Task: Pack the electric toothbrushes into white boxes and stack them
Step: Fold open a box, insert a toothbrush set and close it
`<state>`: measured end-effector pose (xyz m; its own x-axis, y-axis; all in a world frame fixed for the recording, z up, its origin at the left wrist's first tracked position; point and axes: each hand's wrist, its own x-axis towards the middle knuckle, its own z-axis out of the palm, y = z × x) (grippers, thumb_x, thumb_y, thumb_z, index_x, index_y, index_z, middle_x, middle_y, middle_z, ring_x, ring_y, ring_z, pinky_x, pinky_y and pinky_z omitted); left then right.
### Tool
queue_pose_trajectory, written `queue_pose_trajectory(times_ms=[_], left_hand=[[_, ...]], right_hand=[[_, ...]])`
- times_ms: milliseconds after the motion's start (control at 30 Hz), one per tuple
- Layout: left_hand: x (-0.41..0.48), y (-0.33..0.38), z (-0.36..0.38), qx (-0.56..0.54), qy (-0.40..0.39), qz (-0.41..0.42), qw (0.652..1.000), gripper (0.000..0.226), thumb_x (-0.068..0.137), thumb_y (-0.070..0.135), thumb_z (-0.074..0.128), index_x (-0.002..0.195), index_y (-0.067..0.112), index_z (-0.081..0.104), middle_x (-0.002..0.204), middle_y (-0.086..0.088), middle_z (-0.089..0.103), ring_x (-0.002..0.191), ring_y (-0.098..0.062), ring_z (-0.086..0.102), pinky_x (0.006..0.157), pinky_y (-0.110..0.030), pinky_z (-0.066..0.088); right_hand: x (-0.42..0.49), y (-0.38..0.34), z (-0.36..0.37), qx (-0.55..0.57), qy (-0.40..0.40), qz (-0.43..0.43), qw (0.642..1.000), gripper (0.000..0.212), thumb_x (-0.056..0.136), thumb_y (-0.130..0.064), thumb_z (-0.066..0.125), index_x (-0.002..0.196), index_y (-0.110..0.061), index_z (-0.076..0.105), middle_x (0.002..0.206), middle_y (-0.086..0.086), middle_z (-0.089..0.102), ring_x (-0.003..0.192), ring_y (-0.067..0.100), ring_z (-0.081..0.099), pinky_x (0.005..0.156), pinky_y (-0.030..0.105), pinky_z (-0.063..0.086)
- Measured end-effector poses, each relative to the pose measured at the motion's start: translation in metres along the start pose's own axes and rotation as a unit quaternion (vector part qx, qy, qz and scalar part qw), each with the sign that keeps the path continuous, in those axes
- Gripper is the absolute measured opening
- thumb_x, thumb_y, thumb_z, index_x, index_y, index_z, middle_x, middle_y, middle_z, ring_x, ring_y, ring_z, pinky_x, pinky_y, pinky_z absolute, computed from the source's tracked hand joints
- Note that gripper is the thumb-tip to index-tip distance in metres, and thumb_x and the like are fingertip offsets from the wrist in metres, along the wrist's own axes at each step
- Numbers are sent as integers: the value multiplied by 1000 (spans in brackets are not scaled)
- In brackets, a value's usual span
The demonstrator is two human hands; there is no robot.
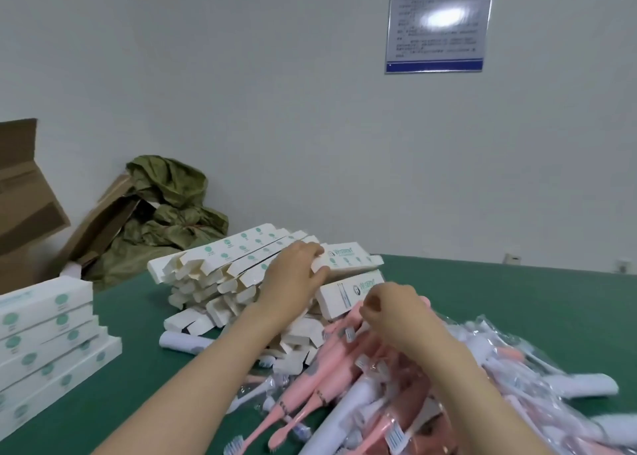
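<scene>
Left hand: the left hand (296, 275) lies on top of the loose pile of empty white cardboard boxes (213, 268) at the centre of the green table top (499, 292). Its fingers and thumb grip 1 long white printed cardboard box (351, 259) at the pile's right end.
Right hand: the right hand (396, 313) hangs over the far edge of the toothbrush heap with its fingers curled. Whether it pinches anything cannot be told.
Toothbrushes: the heap of pink and white plastic electric toothbrushes (331, 368) lies near right, touching the box pile. Many are in crinkled clear plastic wrappers (517, 368).
Finished work: the stack of closed white boxes (51, 344) stands near left, well apart from both hands.
Step in hand: judged to be drawing 1 box from the pile for filling.
Risk 1: the boxes lie criss-crossed with open flaps, so pulling the gripped box could drag neighbours off and collapse the pile onto the toothbrushes.
Risk 2: loose flaps may snag and crease or tear.
Risk 3: slippery wrappers overlap, so lifting 1 toothbrush could drag others along or let it slip.
Risk 4: the stack's layers sit slightly offset, and careless additions could topple it.
</scene>
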<state>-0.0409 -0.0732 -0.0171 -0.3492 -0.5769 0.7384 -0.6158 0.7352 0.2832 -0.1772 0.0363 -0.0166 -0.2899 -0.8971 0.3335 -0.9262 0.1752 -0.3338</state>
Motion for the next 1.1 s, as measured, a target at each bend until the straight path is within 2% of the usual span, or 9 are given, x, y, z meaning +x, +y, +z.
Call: queue_pose_trajectory(times_ms=[100,233,367,467,567,733,833,1000,1100], left_hand=[[-24,6,-29,-115,107,72,985,27,84,14,69,110,11,64,101,7,59,93,8,50,81,-2,32],[-65,6,-56,-125,166,220,953,29,82,20,66,110,15,58,99,12,59,91,8,51,87,-7,39],[-89,2,-60,-86,144,279,946,41,81,22,66,117,13,50,115,3,53,111,-10,52,101,-18,37],[-96,2,-60,-163,117,81,976,70,67,40,74,127,41,38,134,11,37,129,4,31,108,-12,23],[-95,-1,-60,-379,53,-49,923,78,56,43,82,122,48,41,133,20,46,125,0,44,106,-31,41],[-84,13,-66,-456,76,14,887,67,55,36,86,113,45,54,119,11,63,114,-10,59,88,-22,50],[-77,27,-71,-465,166,17,869,53,63,33,81,107,48,56,109,14,66,103,-7,64,79,-16,51],[-67,30,-85,-350,240,69,903,55,68,41,77,116,47,50,109,21,57,106,-3,56,89,-21,47],[-58,30,-88,-173,251,92,948,54,68,39,76,118,36,56,104,9,51,102,9,47,87,-6,37]], right_hand=[[1,-2,-5,301,13,89,949,38,93,-40,51,87,-5,63,79,5,71,79,25,67,88,46,50],[-3,-18,-10,682,-99,199,697,44,88,-46,60,98,-3,53,63,13,66,63,27,62,61,33,59],[-9,-36,-3,746,-74,187,634,13,92,-18,58,91,-5,61,68,8,68,58,20,55,44,24,39],[-13,-37,-3,825,-57,190,529,8,91,-6,56,98,-3,59,83,12,72,80,23,66,63,32,57],[-16,-40,-6,875,-82,197,435,29,88,-2,57,117,-1,57,106,19,69,99,28,66,68,41,58],[-20,-60,-3,891,-125,174,400,17,88,-3,59,103,6,62,90,25,71,69,30,72,52,40,58],[-23,-64,-5,874,-148,163,433,26,84,-13,66,102,5,63,80,22,71,63,28,71,51,35,58],[-20,-57,-11,638,-75,167,748,29,86,-37,66,88,-10,59,55,-3,35,50,11,31,47,21,30],[-17,-53,-24,572,42,105,812,43,92,-31,59,106,10,54,76,3,45,66,12,45,62,22,41]])
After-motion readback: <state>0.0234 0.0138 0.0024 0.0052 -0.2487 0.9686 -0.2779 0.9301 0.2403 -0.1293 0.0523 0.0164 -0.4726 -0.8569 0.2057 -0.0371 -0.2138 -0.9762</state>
